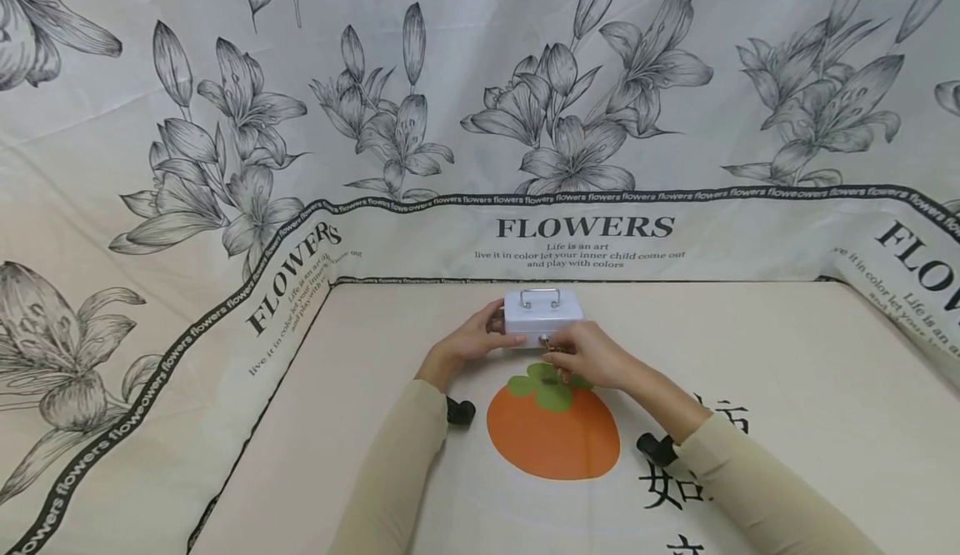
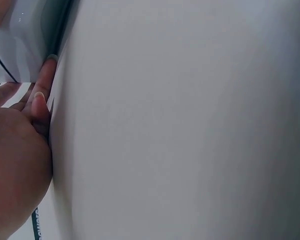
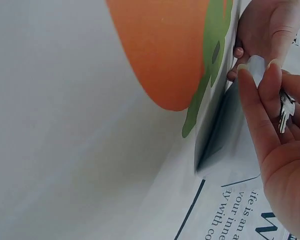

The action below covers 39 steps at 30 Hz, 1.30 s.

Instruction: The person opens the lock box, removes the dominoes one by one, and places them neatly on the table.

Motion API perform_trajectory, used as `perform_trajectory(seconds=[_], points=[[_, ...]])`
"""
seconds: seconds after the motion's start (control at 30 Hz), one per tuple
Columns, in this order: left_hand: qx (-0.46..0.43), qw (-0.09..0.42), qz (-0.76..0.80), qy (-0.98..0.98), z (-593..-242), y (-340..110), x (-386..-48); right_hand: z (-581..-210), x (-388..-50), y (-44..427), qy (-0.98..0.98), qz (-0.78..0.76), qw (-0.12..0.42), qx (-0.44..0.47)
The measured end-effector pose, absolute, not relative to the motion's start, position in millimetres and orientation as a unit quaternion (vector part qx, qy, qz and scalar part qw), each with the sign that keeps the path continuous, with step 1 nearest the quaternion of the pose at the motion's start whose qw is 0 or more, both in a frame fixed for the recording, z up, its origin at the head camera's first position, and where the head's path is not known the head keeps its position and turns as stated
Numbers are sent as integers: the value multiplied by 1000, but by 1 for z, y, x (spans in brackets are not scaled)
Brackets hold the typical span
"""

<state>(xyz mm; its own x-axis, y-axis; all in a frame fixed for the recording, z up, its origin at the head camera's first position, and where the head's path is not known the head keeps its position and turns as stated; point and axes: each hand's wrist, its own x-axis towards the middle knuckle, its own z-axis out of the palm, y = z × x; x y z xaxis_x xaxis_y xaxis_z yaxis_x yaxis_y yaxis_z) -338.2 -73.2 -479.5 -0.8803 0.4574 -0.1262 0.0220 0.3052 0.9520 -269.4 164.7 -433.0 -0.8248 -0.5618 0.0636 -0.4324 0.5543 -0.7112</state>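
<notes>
Gripping the left end of a white box (image 1: 543, 315), the left hand (image 1: 474, 337) has its thumb along the front and its other fingers round the side. The right hand (image 1: 596, 357) is at the front lock (image 1: 544, 340), fingers drawn narrow and holding small metal keys (image 3: 286, 114); whether one sits in the lock I cannot tell. The box stands upright, lid down, wire handle (image 1: 540, 292) on top, near the far edge of the worktop (image 1: 390, 313), just beyond the printed orange fruit (image 1: 555, 438)
</notes>
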Motion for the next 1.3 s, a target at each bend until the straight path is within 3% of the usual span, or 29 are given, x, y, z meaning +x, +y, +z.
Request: perform_trajectory(seconds=[1.3], points=[[166, 212, 577, 771, -478, -74, -341, -433, -273, 162, 881, -338, 75, -321]])
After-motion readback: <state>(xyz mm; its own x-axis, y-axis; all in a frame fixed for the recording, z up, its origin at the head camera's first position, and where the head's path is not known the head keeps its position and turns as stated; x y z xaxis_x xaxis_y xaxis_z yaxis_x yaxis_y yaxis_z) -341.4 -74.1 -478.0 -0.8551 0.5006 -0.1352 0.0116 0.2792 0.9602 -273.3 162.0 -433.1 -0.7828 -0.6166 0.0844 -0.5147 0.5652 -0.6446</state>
